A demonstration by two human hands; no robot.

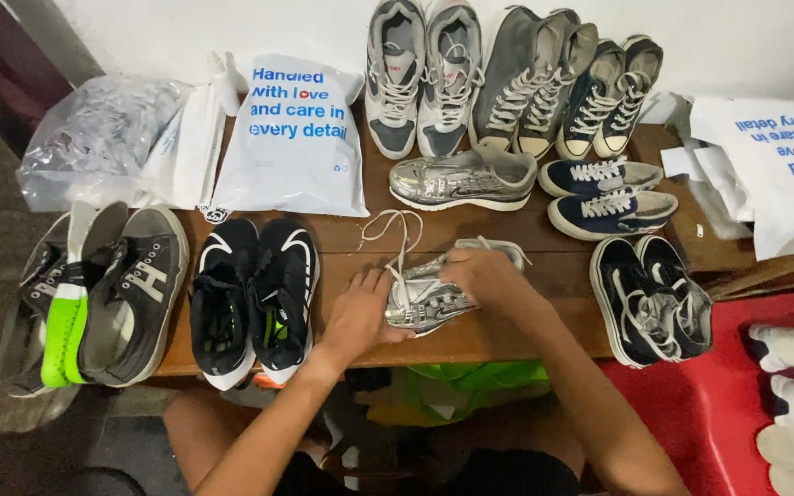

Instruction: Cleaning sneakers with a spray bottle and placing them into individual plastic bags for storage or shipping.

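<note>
Both forearms reach up from the frame's bottom edge: the left hand (357,312) cups the heel of a silver sneaker (434,292) on the wooden table (507,335), while the right hand (482,276) pinches its white lace (395,234) at the eyelets. Lacing seems underway; threading next needs a fine fingertip grip. Black sneakers (252,294) lie left of the left hand, and navy sneakers (650,298) right of the right.

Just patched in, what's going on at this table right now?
A person is working on a shiny silver sneaker on the wooden table. The left hand steadies its near end while the right hand grips the top by the white laces, which trail loose across the table. Its matching silver sneaker sits just behind, and black sneakers lie to the left.
</note>
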